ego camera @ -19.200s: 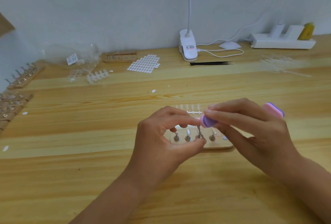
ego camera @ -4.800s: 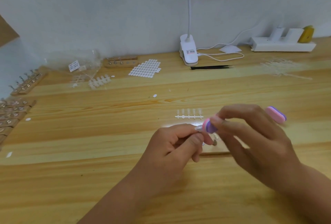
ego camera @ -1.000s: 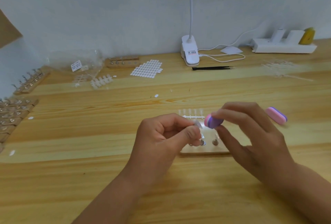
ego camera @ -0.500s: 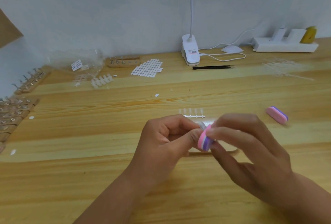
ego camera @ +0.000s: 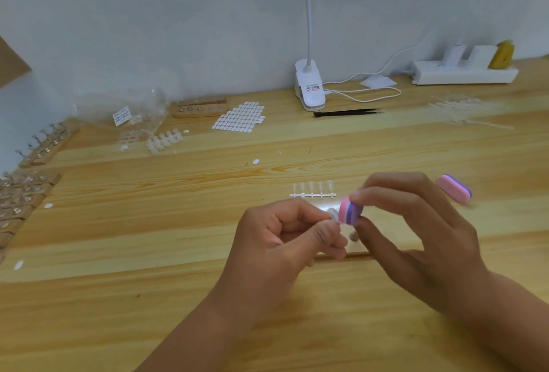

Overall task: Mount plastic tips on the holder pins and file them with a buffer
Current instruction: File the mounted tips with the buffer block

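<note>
Pinching on both sides: my left hand [ego camera: 279, 241] grips a clear tip [ego camera: 333, 213] between thumb and forefinger, and my right hand [ego camera: 416, 223] grips the buffer [ego camera: 350, 210] by its edges, fingers on top and thumb beneath. Both meet just above the holder [ego camera: 361, 248], with the buffer's face touching the tip.

I judge this is the filing step. The left hand lifts the tip clear of the holder so the buffer can reach its edge, and the narrow grip on the buffer leaves its face free to rub. My fingers hide the tip's base, so I cannot tell whether it sits on a pin. One round metal seat [ego camera: 353, 236] shows bare on the holder, right below the buffer.

A strip [ego camera: 312, 193] of unused tips lies just beyond the holder, near enough to pull the next one from. A spare buffer [ego camera: 454, 188] lies beyond the holder to its right, out of the way.

With a tip this thin I would go lightly, since a hard press could bend it or flick it out of the pinch.
</note>
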Motion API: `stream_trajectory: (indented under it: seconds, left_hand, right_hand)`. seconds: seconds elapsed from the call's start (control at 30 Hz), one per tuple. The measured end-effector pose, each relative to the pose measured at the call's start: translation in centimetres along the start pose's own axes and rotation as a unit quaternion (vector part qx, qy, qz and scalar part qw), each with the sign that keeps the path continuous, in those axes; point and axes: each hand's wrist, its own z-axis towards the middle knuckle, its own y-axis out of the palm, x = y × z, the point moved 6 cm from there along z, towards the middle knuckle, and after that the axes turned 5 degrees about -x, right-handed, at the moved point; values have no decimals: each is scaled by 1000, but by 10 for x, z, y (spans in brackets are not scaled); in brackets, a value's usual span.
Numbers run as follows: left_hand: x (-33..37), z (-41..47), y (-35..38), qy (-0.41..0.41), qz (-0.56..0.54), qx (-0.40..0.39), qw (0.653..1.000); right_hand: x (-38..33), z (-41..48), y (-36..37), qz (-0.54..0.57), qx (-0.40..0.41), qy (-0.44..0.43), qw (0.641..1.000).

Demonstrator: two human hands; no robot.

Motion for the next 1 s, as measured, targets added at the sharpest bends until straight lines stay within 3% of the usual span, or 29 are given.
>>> stream_trajectory:
  seconds: [0.13, 0.27, 0.43, 0.6, 1.0]
  left_hand:
    - [4, 0, -1, 17, -11, 3, 1000]
    - [5, 0, -3, 15, -21, 2, 1000]
    - [5, 0, 1, 20, -15, -9, 1000]
    - [2, 1, -2, 9, -14, -2, 1000]
    - [3, 2, 0, 15, -14, -21, 1000]
  right_hand:
    - [-11, -3, 4, 9, -8, -36, 999]
    - [3, 0, 0, -6, -6, 4, 1000]
    - [-13, -2, 4, 19, -12, -31, 999]
    - [-1, 0, 4, 15, -20, -1, 1000]
    - [-11, 0, 3, 2, -18, -22, 1000]
